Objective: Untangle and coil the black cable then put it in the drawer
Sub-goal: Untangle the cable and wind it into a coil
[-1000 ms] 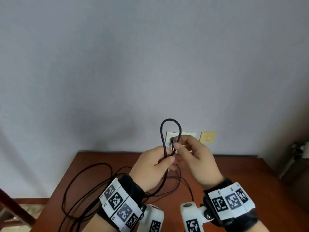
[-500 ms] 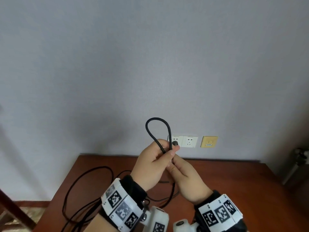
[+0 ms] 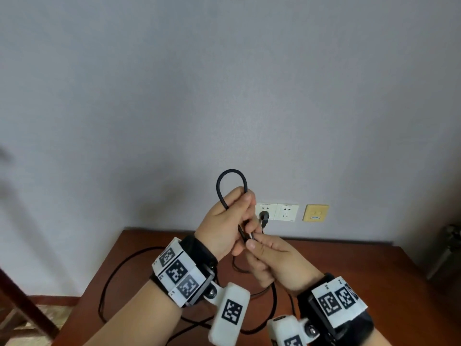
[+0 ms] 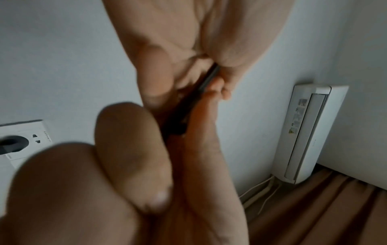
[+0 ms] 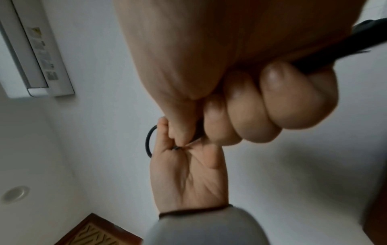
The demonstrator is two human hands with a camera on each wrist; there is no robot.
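The black cable (image 3: 231,171) stands up in a small loop above my left hand (image 3: 230,222), which grips both strands of it in front of the wall. My right hand (image 3: 268,255) is just below and pinches the cable under the left fist. The rest of the cable (image 3: 117,270) lies in loose loops on the brown table (image 3: 374,283). In the left wrist view the cable (image 4: 209,79) runs between curled fingers. In the right wrist view my curled fingers (image 5: 272,102) hold the cable (image 5: 335,49) and the left hand's loop (image 5: 149,140) shows beyond. No drawer is in view.
White wall sockets (image 3: 285,212) with a black plug (image 3: 264,216) and a yellow plate (image 3: 315,213) sit on the wall just above the table's far edge. A dark wooden chair part (image 3: 22,303) stands at the lower left. An air conditioner (image 4: 310,132) stands in the corner.
My right hand has dropped from beside the loop's top to below the left hand, sliding down the cable. The left hand has risen slightly with the loop.
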